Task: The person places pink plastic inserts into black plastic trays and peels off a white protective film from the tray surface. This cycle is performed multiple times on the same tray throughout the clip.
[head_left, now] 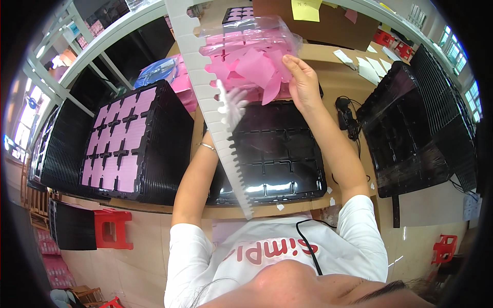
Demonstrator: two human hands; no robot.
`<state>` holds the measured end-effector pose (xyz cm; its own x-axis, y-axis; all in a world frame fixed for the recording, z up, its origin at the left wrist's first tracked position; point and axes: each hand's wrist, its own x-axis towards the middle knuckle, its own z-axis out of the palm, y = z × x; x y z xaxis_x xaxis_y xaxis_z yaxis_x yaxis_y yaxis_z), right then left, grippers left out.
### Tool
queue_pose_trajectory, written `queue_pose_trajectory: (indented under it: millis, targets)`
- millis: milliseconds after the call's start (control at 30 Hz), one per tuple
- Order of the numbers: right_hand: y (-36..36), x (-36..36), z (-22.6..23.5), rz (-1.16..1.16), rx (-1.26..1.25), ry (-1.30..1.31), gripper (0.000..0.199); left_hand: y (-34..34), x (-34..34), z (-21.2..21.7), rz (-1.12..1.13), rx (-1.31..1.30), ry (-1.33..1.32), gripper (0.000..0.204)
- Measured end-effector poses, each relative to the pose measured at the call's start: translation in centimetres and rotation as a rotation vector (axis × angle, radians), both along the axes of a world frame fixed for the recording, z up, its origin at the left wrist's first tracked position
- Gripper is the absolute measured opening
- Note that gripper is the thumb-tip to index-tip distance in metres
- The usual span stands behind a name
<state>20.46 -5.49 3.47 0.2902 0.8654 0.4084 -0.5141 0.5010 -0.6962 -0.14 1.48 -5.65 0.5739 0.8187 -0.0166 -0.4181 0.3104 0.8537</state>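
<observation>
The brown workbench [336, 77] carried plenty — a stack of black trays [136, 138] at left, its top one filled with pink sheets [120, 136]. An empty black tray [277, 154] sat dead centre, another black stack [411, 123] stood right — white cards [367, 66] lay behind it, with a black cable [349, 120] between.

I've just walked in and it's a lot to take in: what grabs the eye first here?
The clear plastic bag of pink sheets, top centre, held up by the right hand and blurred left hand. Below it lies an empty glossy black compartment tray; at left, a black tray stack topped with pink squares.
</observation>
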Motion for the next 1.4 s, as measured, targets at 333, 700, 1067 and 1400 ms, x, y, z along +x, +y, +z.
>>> queue_pose_trajectory:
  millis: [333,700,1067,1400]
  targets:
    - [-2.0,1.9,-3.5,-0.036,-0.306,0.145,0.06,-2.9,-2.1,2.2,0.144,-0.184,-0.44,0.054]
    - [-6.6,3.6,-8.8,0.101,-0.481,0.007,0.033,-9.8,-7.8,3.4,0.363,-0.077,0.242,0.02]
    - [-22.4,1.3,-13.4,-0.399,-0.662,-0.838,0.042,-18.5,-11.2,0.2,0.484,0.386,1.274,0.053]
    - [-21.8,0.6,-12.5,-0.532,-0.659,-0.997,0.041,-20.1,-10.9,0.2,0.529,0.482,1.574,0.069]
